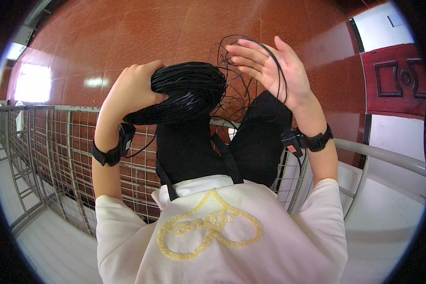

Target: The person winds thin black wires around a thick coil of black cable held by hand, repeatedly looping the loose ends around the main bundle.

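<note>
A thick bundle of thin black cord (191, 90) rests at my left thigh, its many strands lying side by side in a rounded coil. My left hand (136, 87) is closed around the bundle's left end, thumb on the near side and fingers over the far side. To the right, my right hand (281, 71) is raised with the palm showing and its fingers stretched apart. A few loose strands (283, 78) loop over the palm and behind the fingers. More tangled strands (239, 102) hang between the two hands, above the gap between my knees.
I sit on a metal-framed seat with a wire grid rack (75, 142) at the left and a pale metal rail (388, 156) at the right. Reddish-brown tiles (142, 33) cover the floor ahead. A dark red carved panel (395, 80) stands at the right. Both wrists carry strapped black devices (317, 139).
</note>
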Demonstrator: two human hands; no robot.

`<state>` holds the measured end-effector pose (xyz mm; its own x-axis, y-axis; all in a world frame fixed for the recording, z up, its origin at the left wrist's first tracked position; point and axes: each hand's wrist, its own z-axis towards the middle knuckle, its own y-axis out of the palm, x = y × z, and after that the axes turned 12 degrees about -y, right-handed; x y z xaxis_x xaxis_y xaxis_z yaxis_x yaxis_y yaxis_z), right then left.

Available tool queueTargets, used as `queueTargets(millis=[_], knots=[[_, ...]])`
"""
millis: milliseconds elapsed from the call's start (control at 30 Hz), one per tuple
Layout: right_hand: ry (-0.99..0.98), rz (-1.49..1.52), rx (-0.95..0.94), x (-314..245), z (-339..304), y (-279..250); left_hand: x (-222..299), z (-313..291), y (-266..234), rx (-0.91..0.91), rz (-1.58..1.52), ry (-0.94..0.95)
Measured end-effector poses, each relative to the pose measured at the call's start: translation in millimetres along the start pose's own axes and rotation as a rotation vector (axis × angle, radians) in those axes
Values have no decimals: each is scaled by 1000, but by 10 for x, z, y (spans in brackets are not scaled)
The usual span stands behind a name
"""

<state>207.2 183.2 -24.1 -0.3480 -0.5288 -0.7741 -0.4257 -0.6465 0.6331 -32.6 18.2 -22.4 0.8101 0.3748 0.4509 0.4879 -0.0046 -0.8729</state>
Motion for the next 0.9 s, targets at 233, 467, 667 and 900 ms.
queueTargets(millis=[233, 467, 667, 900], knots=[[-38, 320, -13, 149, 178, 128, -9, -8, 2, 3, 2, 11], [-143, -542, -252, 118, 141, 176, -62, -53, 10, 33, -13, 16], [-77, -1260, -516, 240, 233, 397, 25, -24, 37, 21, -3, 24], [-224, -1582, -745, 503, 410, 641, 184, -34, 108, 28, 102, 59]])
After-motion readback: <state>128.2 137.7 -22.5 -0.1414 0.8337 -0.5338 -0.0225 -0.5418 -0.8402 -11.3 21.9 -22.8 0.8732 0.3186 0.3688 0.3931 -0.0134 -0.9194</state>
